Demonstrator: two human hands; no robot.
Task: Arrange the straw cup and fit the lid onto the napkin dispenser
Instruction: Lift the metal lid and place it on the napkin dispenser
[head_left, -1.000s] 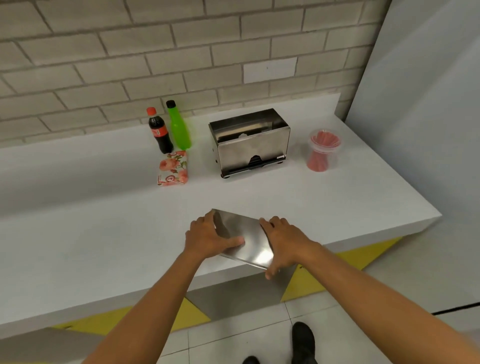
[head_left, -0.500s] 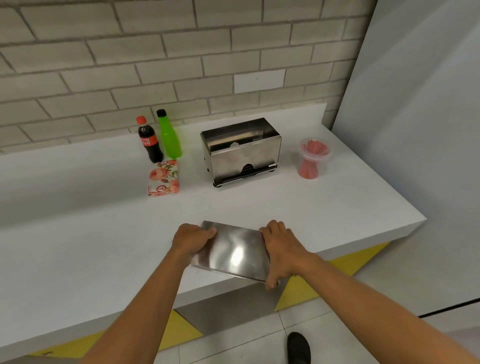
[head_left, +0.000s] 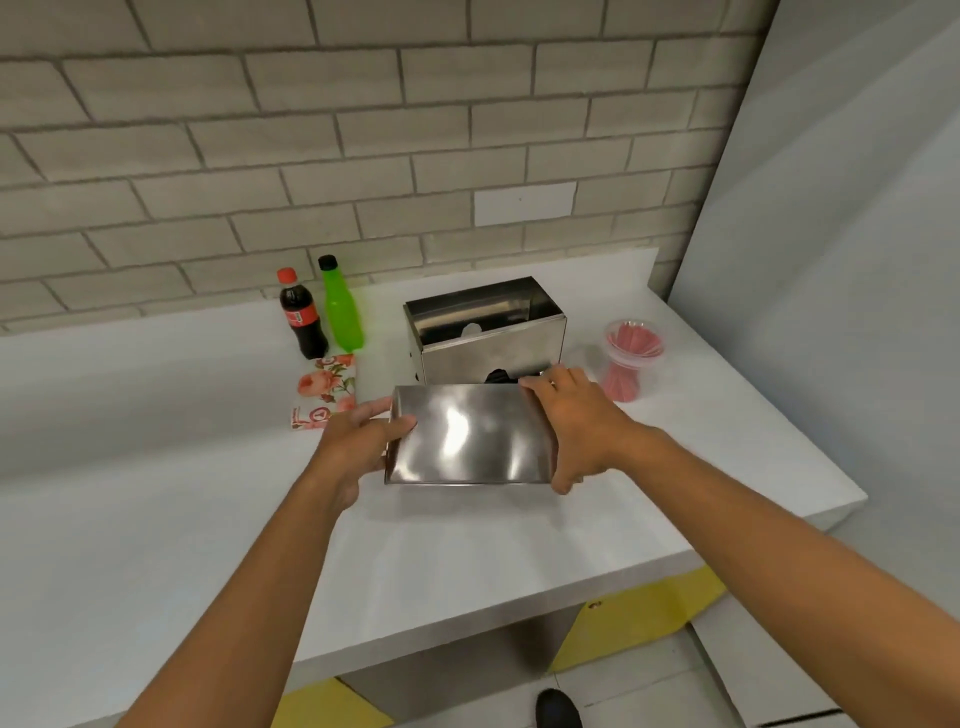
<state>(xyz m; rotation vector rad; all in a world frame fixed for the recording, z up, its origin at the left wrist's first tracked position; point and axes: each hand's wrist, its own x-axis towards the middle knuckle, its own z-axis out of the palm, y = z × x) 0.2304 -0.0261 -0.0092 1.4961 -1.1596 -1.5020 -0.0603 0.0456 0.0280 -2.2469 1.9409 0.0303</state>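
Note:
I hold a shiny steel lid (head_left: 470, 434) in the air above the white counter, just in front of the napkin dispenser. My left hand (head_left: 358, 441) grips its left end and my right hand (head_left: 576, 423) grips its right end. The steel napkin dispenser (head_left: 493, 332) stands open-topped near the back of the counter, its lower front partly hidden by the lid. A clear cup of red straws (head_left: 631, 358) stands upright to the dispenser's right.
A cola bottle (head_left: 301, 314) and a green bottle (head_left: 340, 306) stand left of the dispenser by the brick wall. A floral napkin pack (head_left: 324, 387) lies in front of them. The counter (head_left: 156, 493) ends at the right near a grey wall (head_left: 831, 260).
Both hands have lifted the lid off the counter's front edge and carried it forward toward the dispenser. The view has shifted closer to the counter.

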